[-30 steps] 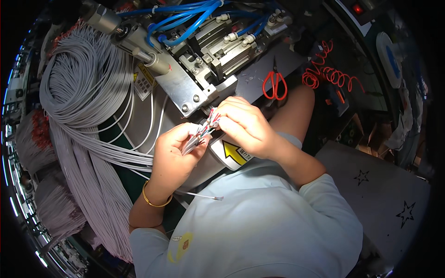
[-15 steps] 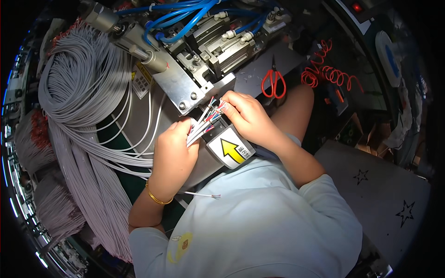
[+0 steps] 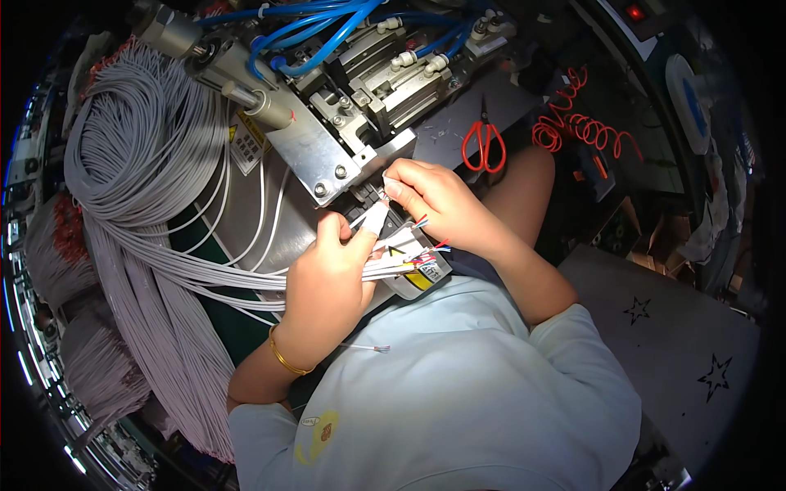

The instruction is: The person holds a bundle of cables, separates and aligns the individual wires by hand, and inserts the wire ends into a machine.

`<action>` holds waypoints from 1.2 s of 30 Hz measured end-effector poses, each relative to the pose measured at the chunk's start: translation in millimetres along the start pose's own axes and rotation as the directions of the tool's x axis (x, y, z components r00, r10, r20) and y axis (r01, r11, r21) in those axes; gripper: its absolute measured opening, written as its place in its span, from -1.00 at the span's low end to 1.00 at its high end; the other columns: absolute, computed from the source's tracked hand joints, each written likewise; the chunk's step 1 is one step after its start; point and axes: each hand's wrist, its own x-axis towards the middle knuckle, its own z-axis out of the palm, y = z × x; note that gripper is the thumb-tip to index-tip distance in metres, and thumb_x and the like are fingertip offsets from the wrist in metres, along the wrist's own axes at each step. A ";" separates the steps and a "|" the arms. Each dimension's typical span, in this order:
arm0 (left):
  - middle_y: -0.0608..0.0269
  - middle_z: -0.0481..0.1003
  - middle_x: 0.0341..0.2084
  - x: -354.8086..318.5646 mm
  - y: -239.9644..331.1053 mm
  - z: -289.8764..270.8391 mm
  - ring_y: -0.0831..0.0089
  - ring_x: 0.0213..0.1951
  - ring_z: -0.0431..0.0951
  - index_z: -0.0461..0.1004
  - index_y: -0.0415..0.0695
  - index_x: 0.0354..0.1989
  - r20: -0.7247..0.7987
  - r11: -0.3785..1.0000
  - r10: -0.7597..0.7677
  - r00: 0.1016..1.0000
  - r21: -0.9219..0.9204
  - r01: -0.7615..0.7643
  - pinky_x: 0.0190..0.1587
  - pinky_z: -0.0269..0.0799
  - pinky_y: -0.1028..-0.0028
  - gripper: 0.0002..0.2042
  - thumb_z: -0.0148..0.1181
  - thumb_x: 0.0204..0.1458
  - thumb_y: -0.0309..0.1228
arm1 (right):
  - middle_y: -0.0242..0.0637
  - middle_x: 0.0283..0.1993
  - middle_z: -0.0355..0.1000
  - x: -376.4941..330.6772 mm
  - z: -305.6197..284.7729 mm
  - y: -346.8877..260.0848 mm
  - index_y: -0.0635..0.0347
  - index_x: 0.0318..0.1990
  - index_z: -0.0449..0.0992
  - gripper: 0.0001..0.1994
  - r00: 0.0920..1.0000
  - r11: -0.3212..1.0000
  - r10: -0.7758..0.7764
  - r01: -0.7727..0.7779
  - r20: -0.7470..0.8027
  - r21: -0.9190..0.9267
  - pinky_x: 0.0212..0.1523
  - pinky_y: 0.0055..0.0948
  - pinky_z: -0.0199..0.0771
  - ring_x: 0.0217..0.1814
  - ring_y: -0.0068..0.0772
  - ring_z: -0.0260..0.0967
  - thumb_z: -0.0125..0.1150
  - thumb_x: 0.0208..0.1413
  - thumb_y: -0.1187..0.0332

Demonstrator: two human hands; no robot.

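My left hand [image 3: 326, 274] is closed round several grey cables [image 3: 393, 267], whose stripped ends with red, blue and white wires stick out to the right. Its thumb and forefinger pinch one white cable [image 3: 375, 219] in front of the machine's metal block. At that cable's tip, the fingertips of my right hand [image 3: 438, 203] are pinched together on the thin wires, which they mostly hide. Both hands are just below the metal pneumatic machine [image 3: 311, 155]. Under the held cable ends lies a white cover with a yellow arrow [image 3: 419, 281], partly hidden by them.
A big coil of grey cables [image 3: 135, 139] is piled at the left, with strands running to my left hand. Red-handled scissors [image 3: 485, 147] lie right of the machine, near a coiled red hose [image 3: 583, 131]. Blue air tubes [image 3: 327, 37] cross the top. One loose cable end [image 3: 381, 349] lies by my shirt.
My left hand has moved right and turned, so the bundle's ends now point right over the arrow cover. One cable now stands apart from the bunch, between both hands' fingertips.
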 end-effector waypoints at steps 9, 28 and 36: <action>0.09 0.31 -0.36 -0.1 -1.1 4.0 0.14 -0.56 0.43 0.45 -0.20 -0.29 -0.049 1.000 0.015 0.999 0.017 -0.014 -0.51 0.36 0.26 -0.85 0.20 -0.01 -0.43 | -0.25 -0.37 0.44 -4.8 -4.3 -5.4 0.25 -0.30 0.45 -0.87 0.992 0.973 -0.115 0.104 -0.045 -0.205 -0.16 -0.27 0.29 -0.28 -0.17 0.39 0.09 0.16 0.36; 0.14 0.36 -0.46 8.6 -7.7 2.4 0.18 -0.49 0.48 0.49 -0.11 -0.12 0.018 1.000 0.025 1.000 0.018 -0.025 -0.46 0.41 0.31 -0.70 0.26 -0.09 -0.46 | -0.28 -0.49 0.41 4.1 -9.1 6.8 0.22 -0.40 0.45 -0.87 0.997 1.000 0.025 -0.026 0.074 0.008 -0.31 -0.31 0.32 -0.41 -0.28 0.37 0.15 0.07 0.35; 0.21 0.49 -0.56 7.3 -30.5 -13.0 0.52 -0.53 0.44 0.54 -0.24 -0.24 0.259 0.651 -0.207 0.943 -0.684 0.331 -0.45 0.32 0.49 -0.85 0.25 -0.01 -0.55 | -0.22 -0.48 0.39 1.0 -1.5 -28.8 0.33 -0.38 0.46 -0.89 0.953 0.972 -0.168 0.202 -0.251 0.117 -0.32 -0.43 0.37 -0.39 -0.35 0.38 0.25 -0.01 0.49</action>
